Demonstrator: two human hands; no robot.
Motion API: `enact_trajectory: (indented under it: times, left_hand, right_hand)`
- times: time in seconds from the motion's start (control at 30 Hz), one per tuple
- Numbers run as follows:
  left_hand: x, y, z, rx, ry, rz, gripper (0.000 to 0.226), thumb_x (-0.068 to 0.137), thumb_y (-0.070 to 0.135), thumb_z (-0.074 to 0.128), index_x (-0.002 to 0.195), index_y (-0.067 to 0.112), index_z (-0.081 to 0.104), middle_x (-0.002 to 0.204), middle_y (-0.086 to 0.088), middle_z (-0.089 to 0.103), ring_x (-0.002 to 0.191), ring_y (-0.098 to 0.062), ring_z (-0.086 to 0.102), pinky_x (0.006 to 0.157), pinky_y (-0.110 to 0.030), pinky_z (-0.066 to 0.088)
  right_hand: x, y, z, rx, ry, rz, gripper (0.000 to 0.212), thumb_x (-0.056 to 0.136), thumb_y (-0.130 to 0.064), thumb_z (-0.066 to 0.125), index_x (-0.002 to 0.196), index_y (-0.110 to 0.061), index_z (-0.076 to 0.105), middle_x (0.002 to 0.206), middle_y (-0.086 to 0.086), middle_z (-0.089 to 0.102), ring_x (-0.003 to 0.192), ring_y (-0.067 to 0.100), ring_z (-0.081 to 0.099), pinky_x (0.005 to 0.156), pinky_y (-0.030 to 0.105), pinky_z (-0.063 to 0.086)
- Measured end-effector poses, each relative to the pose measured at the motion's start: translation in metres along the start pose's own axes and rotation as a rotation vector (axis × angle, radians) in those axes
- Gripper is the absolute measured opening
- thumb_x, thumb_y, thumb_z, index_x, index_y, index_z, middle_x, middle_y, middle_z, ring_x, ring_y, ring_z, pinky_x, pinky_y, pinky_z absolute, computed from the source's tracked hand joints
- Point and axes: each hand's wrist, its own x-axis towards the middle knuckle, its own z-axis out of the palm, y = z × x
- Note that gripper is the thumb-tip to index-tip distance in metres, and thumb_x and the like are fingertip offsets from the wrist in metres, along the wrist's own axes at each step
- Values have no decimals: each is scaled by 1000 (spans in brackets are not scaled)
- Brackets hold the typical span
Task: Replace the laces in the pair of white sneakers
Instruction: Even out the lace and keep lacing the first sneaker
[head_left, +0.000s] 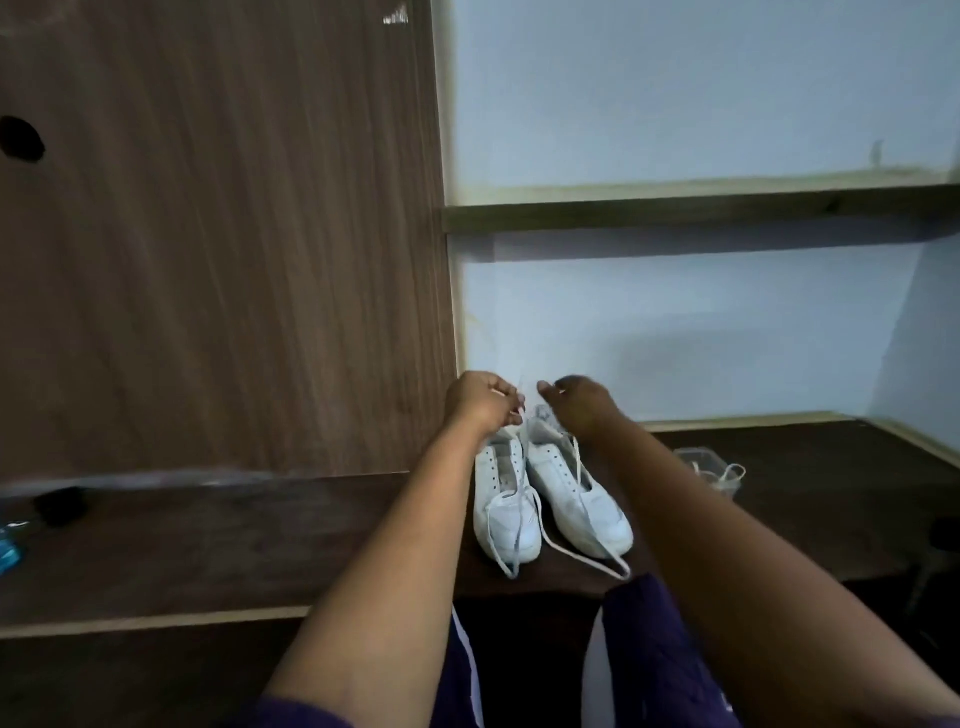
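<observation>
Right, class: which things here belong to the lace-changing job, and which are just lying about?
Job: left sneaker; right sneaker; loose laces; clear tub holding a lace; left hand; right hand.
Lying about: dark object; blue item; shelf.

Dark wooden desk (218, 545) bears two white sneakers (506, 512) and a clear tub (706, 465).

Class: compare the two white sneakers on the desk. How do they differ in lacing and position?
The left sneaker has lace crossed over its toe; the right sneaker has one lace running along it and off its toe. The right sneaker's tongue stands up; the left sneaker's is hidden by the left hand. Both are white, side by side, toes toward the person.
</observation>
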Motion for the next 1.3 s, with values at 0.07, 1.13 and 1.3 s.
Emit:
enact_trajectory:
  times: [0.07, 1.13, 1.3]
  left_hand:
    - [5, -27, 7, 55, -23, -34, 23, 85, -3, 64, 66, 10, 64, 66, -10, 69, 57, -22, 70, 69, -38, 61]
    - [78, -177, 26, 130, -169, -540, 29, 69, -3, 78, 94, -10, 64, 72, -20, 66, 59, -26, 67, 81, -44, 57]
    - [62, -160, 32, 129, -205, -546, 14, 79, -10, 64, 93, -8, 65, 78, -21, 67, 61, -22, 69, 63, -31, 58]
  right_hand:
    - [-8, 6, 35, 349, -129, 44, 44, 96, -44, 50, 96, -4, 69, 95, 14, 69, 88, 23, 64, 83, 35, 50]
    - [52, 58, 121, -445, -384, -269, 18, 90, -15, 61, 102, -8, 73, 105, 9, 70, 93, 21, 64, 75, 19, 46]
    - [51, 54, 135, -604, -376, -196, 23, 89, -7, 55, 110, -7, 65, 102, 11, 63, 105, 28, 60, 81, 32, 45]
